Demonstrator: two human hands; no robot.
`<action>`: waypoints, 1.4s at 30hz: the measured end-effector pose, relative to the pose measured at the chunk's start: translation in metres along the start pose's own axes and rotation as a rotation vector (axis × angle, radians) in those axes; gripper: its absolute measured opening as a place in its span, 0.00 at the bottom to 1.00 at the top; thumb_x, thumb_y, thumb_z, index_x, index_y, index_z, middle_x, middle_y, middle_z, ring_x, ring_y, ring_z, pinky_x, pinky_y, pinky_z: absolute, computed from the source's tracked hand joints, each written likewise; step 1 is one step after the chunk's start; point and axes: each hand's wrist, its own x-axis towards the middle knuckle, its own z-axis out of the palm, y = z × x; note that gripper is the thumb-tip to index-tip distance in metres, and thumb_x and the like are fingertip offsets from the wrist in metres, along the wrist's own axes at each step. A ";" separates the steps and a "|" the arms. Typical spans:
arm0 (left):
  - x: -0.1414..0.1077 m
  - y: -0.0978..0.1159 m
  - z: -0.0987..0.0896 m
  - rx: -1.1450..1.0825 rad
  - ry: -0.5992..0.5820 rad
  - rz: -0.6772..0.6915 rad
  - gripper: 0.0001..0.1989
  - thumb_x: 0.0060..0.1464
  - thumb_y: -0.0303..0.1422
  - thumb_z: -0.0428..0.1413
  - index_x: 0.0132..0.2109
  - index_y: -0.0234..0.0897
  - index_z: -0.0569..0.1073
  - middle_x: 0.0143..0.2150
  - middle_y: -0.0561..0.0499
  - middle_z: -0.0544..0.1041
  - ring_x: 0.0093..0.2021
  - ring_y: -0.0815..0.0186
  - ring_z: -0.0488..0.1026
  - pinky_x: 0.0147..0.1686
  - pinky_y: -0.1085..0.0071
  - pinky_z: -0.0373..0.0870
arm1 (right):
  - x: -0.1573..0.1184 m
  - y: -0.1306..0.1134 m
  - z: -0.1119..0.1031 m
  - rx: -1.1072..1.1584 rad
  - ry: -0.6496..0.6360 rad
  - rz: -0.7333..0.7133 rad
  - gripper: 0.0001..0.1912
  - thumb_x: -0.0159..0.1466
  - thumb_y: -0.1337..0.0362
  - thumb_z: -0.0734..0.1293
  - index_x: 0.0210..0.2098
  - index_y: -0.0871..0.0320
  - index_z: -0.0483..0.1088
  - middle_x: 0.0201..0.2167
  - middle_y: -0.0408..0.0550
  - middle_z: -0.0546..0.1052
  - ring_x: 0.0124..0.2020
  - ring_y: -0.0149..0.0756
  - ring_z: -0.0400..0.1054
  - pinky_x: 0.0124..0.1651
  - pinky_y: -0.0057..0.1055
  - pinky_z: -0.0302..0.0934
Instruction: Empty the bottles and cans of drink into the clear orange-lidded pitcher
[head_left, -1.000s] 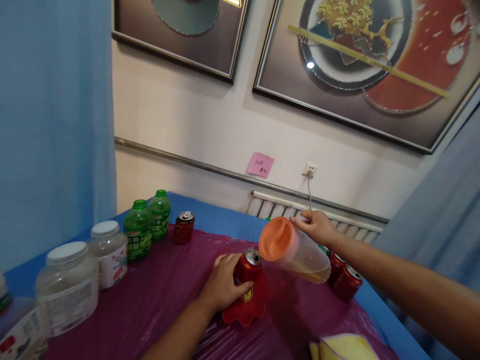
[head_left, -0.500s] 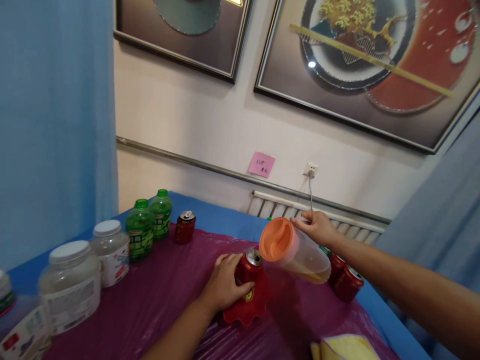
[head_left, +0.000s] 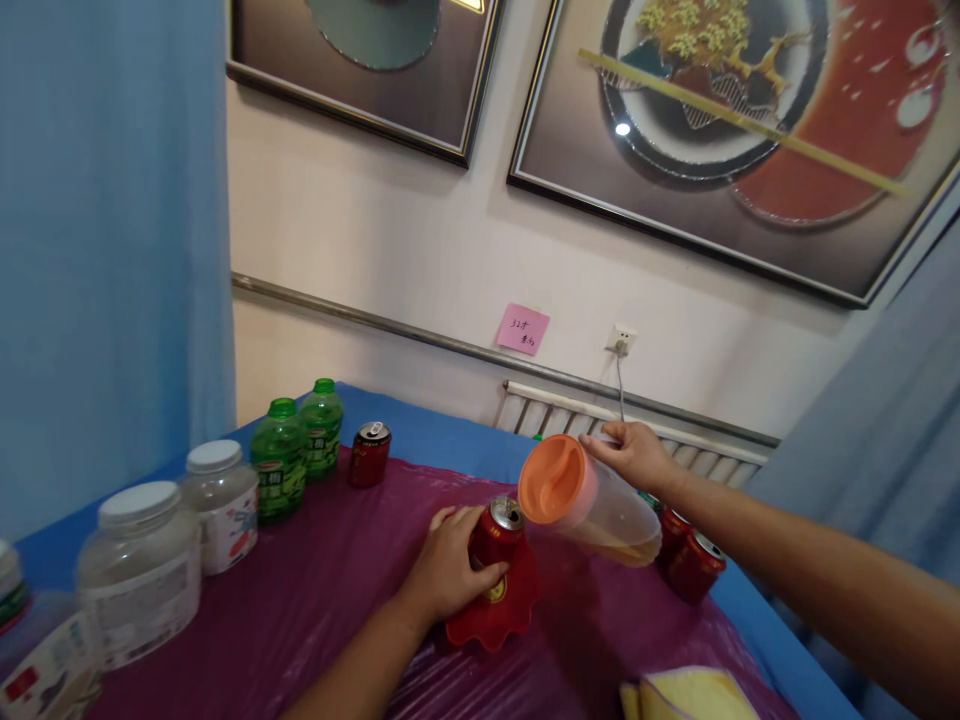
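Observation:
My left hand is wrapped round an opened red can, which stands on a red scalloped mat. My right hand grips a clear pitcher by its handle side; the handle itself is mostly hidden. The pitcher is tilted to the left, its orange lid close to the can's top, with some yellowish liquid lying along its lower side. No stream between lid and can can be made out.
Clear jars with white lids, green bottles and a red can stand at the left. More red cans are at the right, a yellow cloth at the front. A radiator is behind the table.

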 end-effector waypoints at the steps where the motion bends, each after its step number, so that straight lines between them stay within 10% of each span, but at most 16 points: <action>1: 0.000 0.000 0.000 -0.001 0.000 0.002 0.32 0.43 0.37 0.67 0.57 0.41 0.72 0.56 0.43 0.78 0.59 0.48 0.72 0.67 0.47 0.54 | 0.000 0.000 0.000 0.005 0.001 0.000 0.29 0.59 0.41 0.64 0.18 0.52 0.47 0.17 0.36 0.49 0.20 0.27 0.43 0.24 0.30 0.37; 42: -0.001 0.001 0.000 0.001 0.019 -0.011 0.32 0.42 0.37 0.68 0.56 0.42 0.73 0.56 0.43 0.78 0.59 0.47 0.72 0.66 0.47 0.56 | -0.004 0.016 0.009 0.139 0.047 0.036 0.31 0.57 0.41 0.68 0.17 0.52 0.47 0.17 0.35 0.47 0.20 0.26 0.41 0.25 0.31 0.35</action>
